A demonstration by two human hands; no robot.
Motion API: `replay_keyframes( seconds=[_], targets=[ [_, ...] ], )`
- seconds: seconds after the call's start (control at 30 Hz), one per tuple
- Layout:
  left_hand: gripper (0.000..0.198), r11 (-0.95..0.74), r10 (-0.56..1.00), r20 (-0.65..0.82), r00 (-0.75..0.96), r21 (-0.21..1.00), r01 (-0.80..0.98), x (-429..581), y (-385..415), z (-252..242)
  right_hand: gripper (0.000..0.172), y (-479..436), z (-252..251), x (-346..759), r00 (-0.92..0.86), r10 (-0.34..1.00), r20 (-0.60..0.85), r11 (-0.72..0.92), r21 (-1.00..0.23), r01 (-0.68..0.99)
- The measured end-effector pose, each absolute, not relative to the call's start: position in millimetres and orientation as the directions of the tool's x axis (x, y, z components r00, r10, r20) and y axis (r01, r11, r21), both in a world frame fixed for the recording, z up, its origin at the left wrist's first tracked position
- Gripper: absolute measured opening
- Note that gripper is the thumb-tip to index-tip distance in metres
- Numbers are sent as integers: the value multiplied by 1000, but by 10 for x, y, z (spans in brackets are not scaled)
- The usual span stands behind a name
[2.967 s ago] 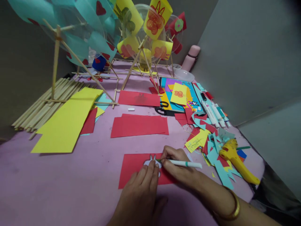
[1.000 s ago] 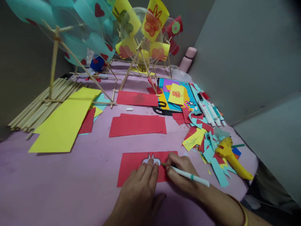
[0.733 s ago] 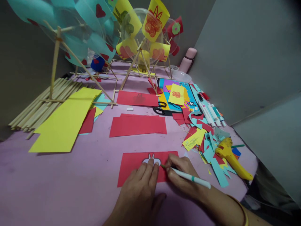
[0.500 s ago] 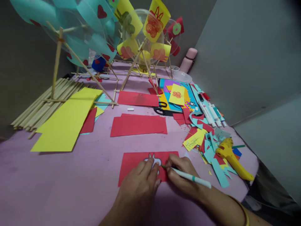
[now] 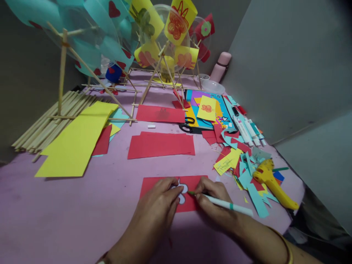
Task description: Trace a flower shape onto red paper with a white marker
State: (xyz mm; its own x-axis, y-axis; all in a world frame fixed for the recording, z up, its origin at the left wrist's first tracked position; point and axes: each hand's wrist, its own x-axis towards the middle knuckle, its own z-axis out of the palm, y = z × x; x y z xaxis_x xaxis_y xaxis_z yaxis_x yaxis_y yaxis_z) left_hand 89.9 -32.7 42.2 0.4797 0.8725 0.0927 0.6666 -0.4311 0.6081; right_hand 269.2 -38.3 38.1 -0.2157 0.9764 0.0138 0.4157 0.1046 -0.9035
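Note:
A red paper strip lies flat on the table in front of me. On it rests a pale butterfly-shaped paper cutout, its left half hidden under my fingers. My left hand is closed with fingertips pinching and pressing the cutout's left side and middle. In my right hand is a white marker pen with a green band. The pen's green tip points left, at the cutout's right edge; whether it touches the paper I cannot tell.
Further back lie red strips, yellow sheets and bamboo sticks. Scissors, paper scraps, markers and a yellow glue gun are at right. Stick-framed wheels stand behind, near a pink bottle.
My left hand has shifted from lying with fingers extended over the cutout to a curled pinch at its left side. More of the cutout's lower right shows. The pen stays at its right edge.

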Motion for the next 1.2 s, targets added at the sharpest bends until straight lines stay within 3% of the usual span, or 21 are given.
replay_keyframes(
  seconds=[0.27,0.83,1.2],
  targets=[
    [29,-416,875,86,477,639,648,880,-305,429,12,-330,409,2625,-275,961,-13,138,-842,521],
    [28,-439,873,132,469,631,640,888,-315,407,13,-331,406,2613,-313,950,20,200,-806,557],
    [26,-413,872,81,483,653,635,892,-324,359,14,-315,407,2629,-311,950,11,196,-798,570]
  ],
)
